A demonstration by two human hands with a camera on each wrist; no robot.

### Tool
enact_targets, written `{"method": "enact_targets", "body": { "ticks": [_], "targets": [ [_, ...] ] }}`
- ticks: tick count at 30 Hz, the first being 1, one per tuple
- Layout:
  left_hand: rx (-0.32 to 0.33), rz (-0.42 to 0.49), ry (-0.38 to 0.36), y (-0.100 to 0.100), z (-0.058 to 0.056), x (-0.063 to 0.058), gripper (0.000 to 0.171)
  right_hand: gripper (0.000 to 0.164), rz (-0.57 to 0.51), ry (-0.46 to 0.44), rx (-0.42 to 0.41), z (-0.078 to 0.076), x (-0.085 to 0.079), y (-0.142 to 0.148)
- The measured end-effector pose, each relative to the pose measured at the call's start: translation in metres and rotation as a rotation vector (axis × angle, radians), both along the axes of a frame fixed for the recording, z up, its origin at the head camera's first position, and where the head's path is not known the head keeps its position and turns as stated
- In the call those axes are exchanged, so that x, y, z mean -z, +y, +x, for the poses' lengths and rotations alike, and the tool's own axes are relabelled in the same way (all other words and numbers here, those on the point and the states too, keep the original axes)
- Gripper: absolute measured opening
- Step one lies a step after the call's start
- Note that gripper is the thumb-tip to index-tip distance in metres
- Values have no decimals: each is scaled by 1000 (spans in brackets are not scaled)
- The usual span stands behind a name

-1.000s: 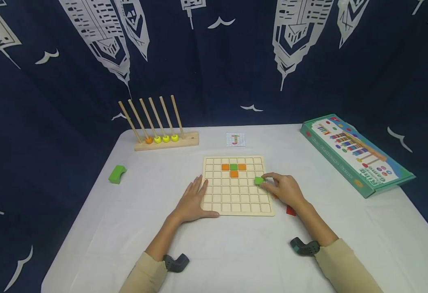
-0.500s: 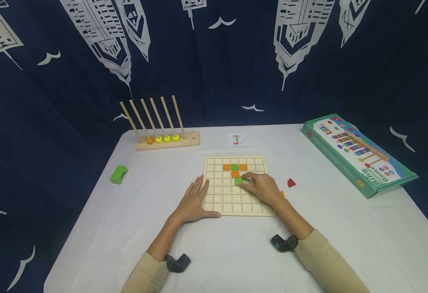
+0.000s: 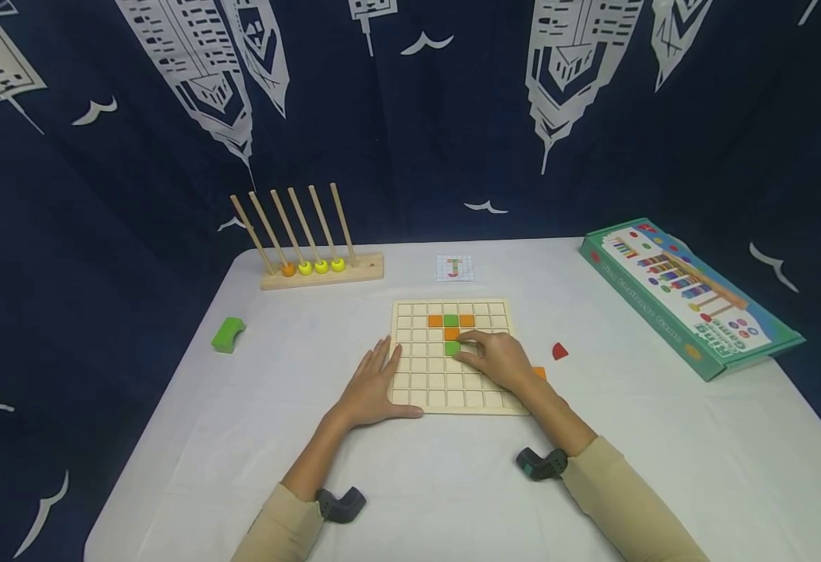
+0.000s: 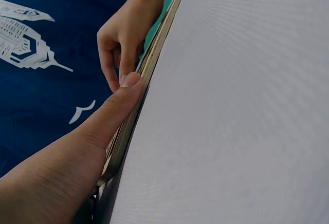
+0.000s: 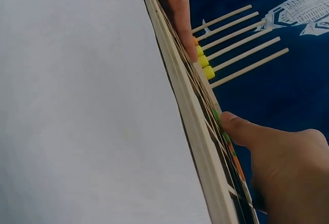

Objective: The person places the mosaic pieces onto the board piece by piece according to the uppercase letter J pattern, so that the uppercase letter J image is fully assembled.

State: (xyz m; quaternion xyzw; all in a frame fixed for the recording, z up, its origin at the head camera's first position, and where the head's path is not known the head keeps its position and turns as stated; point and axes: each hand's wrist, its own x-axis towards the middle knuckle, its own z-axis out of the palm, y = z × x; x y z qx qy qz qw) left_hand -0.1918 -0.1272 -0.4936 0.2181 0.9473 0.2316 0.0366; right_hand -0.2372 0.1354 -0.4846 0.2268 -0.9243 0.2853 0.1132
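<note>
A pale wooden grid board (image 3: 417, 382) lies on the white table. Near its top sit an orange tile (image 3: 435, 321), a green tile (image 3: 451, 321) and another orange tile (image 3: 467, 321) in a row. One more orange tile (image 3: 450, 334) is under the middle of that row. Directly below it, my right hand (image 3: 498, 361) pinches a green square tile (image 3: 452, 349) at its right side, down at the board's surface. My left hand (image 3: 368, 390) rests spread along the board's left edge, its thumb (image 4: 121, 100) at the near edge.
A red piece (image 3: 559, 351) and an orange piece (image 3: 540, 372) lie right of the board. Behind it are a small pattern card (image 3: 456, 268) and a peg rack (image 3: 368, 267) with beads. A green arch block (image 3: 228, 335) is left, a game box (image 3: 691, 304) right.
My right hand has carried the green square tile leftward across the board, to the cell under the lower orange tile. The left hand has stayed in place.
</note>
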Motion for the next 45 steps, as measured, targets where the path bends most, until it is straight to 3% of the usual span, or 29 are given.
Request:
{"method": "enact_targets", "body": {
  "ticks": [7,15,24,35,45],
  "targets": [
    [2,0,8,3,-1,4,124,34,-65,-45,4,6,-6,18],
    [1,12,2,2,0,3,125,32,-114,-25,15,19,-9,68],
    [-10,2,5,-1,0,5,125,27,-93,-17,50,35,-6,114],
    [-12,-1,3,-2,-1,5,124,35,-26,-117,58,46,-1,123],
    [-6,17,12,-1,-2,4,123,26,-9,-43,56,45,3,124]
  ]
}}
